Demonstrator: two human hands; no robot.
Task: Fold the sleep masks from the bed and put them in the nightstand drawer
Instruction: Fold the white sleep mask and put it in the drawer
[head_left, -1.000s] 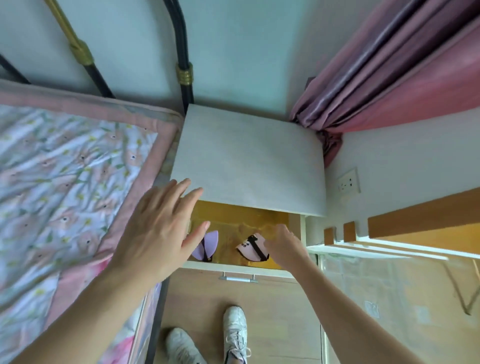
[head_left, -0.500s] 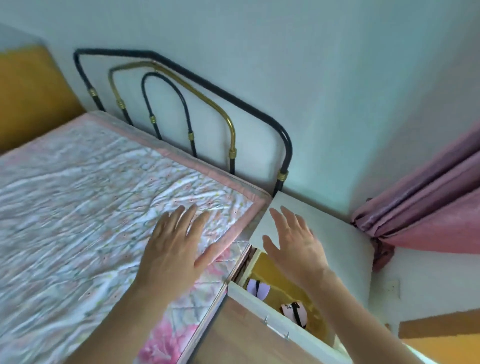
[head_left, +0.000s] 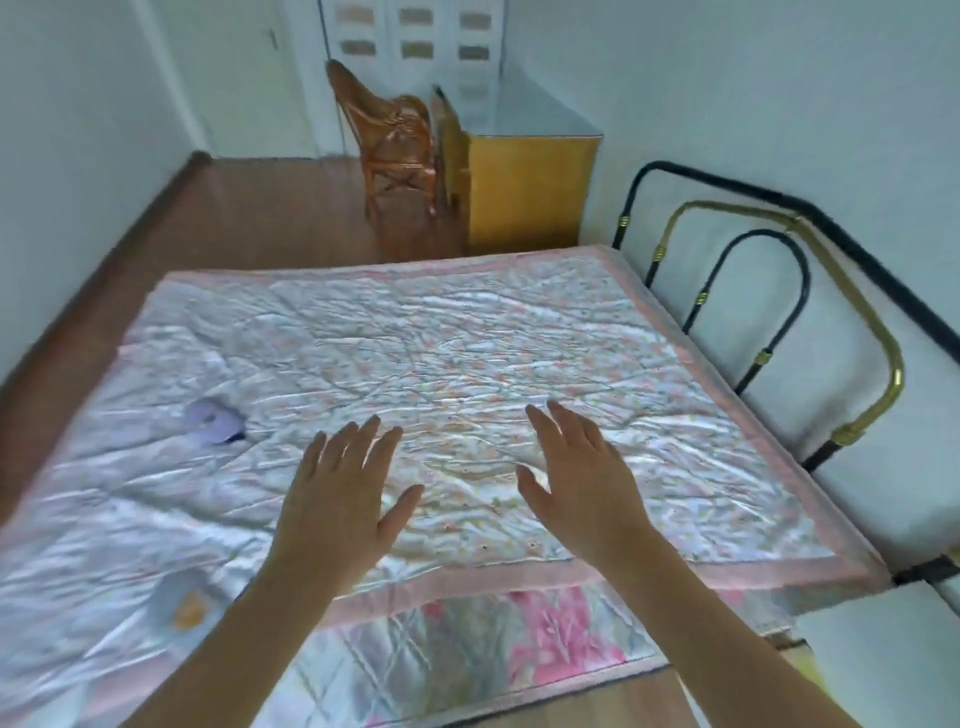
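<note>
Hands now bedward; blurred, perhaps mask (head_left: 215, 422).

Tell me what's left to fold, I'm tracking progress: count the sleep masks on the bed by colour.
Lilac mask: 1
Pale blue mask with an orange patch: 1
Total: 2
Both hands, left and right, are empty.

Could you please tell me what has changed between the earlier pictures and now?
The view has swung left, from the open nightstand drawer with two folded masks to the bed. The right hand has come out of the drawer; both it and the left hand now hover open over the quilt, holding nothing. A lilac sleep mask has come into view, lying to the left hand's left. The hands stayed empty; the drawer is out of view.
</note>
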